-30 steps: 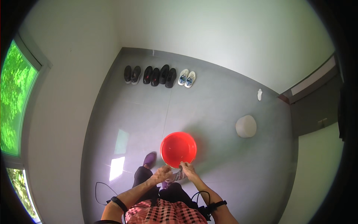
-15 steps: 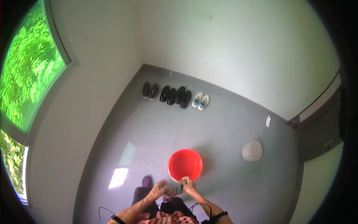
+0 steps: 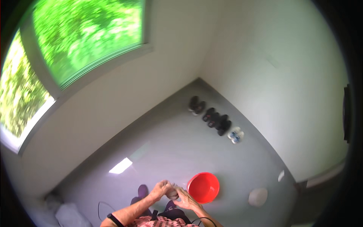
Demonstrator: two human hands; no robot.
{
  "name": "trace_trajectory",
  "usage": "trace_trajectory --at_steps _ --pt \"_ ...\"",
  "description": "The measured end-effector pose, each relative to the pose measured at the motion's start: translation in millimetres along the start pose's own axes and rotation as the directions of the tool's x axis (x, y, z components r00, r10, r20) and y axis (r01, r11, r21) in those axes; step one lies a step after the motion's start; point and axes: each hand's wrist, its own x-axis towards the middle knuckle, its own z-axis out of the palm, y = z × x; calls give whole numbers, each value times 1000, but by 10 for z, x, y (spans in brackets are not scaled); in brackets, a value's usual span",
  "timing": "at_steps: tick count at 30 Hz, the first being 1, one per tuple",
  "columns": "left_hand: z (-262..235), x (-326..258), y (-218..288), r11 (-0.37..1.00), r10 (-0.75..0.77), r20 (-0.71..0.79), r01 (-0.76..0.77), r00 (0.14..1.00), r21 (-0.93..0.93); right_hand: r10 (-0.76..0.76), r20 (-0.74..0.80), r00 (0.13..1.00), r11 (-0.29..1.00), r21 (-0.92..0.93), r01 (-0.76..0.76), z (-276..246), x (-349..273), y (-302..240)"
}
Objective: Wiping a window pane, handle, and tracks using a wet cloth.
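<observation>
1. Head view: find the small greyish bundle point(image 3: 172, 194) between both hands, low and near the middle; cloth-like, to judge by its soft outline, but too blurred to name surely.
2. See left hand point(image 3: 161, 188) curled nearly closed at the bundle's left side, apparently gripping it.
3. See right hand point(image 3: 185, 199) on the bundle's other side, fingers partly extended toward it; cannot tell how firm a hold.
4. Note red basin point(image 3: 204, 188) on the grey floor point(image 3: 162, 159), just beside the right hand; cannot make out any contact with the rim.
5. For good control, pinch the bundle firmly with the left hand before shifting or loosening the right.
6. Turn and press with both wrists relaxed, working in small, even movements.
7. In case of wetness, not readable here, work above the basin rather than over bare floor.
8. Mind the thin black cable point(image 3: 99, 207) looping beside the left forearm point(image 3: 136, 208); avoid snagging it.
</observation>
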Motion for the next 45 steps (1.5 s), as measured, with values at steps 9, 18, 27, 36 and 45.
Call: trace_trajectory --at_steps 9,18,27,36,45 --pt "-1557 -501 324 855 19 -77 -57 997 -516 3 124 992 997 -79 6 102 1169 -1261" --pt "-2071 -889 534 993 116 -109 -112 987 40 9 215 977 915 393 -95 674 1834 -1511" --pt "-2632 -942 486 987 137 -302 -156 943 -38 -71 352 933 923 377 -72 863 2396 -1872" --pt "-2892 -625 677 848 67 -564 -345 823 -402 -184 271 945 964 238 119 656 3294 -2052" --pt "-3037 -412 1091 784 34 -628 -410 777 -465 -284 365 887 882 462 92 629 4032 -2229"
